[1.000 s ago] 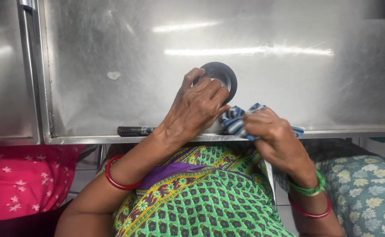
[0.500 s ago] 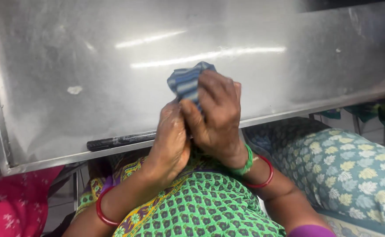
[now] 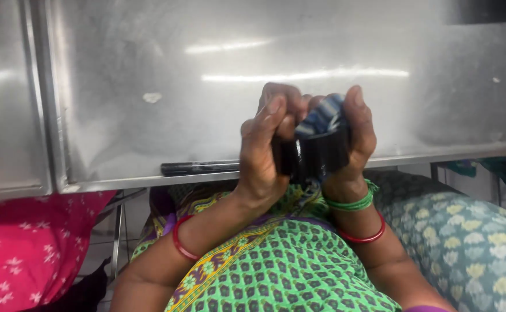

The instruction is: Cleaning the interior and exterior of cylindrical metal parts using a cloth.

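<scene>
My left hand (image 3: 264,151) and my right hand (image 3: 354,138) are raised together over the front edge of a steel table (image 3: 206,81). Between them I hold a black round ring-shaped part (image 3: 313,157), seen side-on. A blue-and-white striped cloth (image 3: 322,118) is bunched on top of the part, pressed there by my right hand's fingers. My left hand grips the part's left side with thumb up. Red bangles sit on both wrists, green ones on the right.
A black marker pen (image 3: 198,168) lies along the table's front edge, left of my hands. A second steel table (image 3: 4,98) adjoins on the left. Pink patterned fabric (image 3: 27,242) shows at lower left, pale blue floral fabric (image 3: 472,242) at lower right.
A second ago the black part lay on the table under my left hand, cloth in my right. Now both hands hold it lifted, cloth on top.
</scene>
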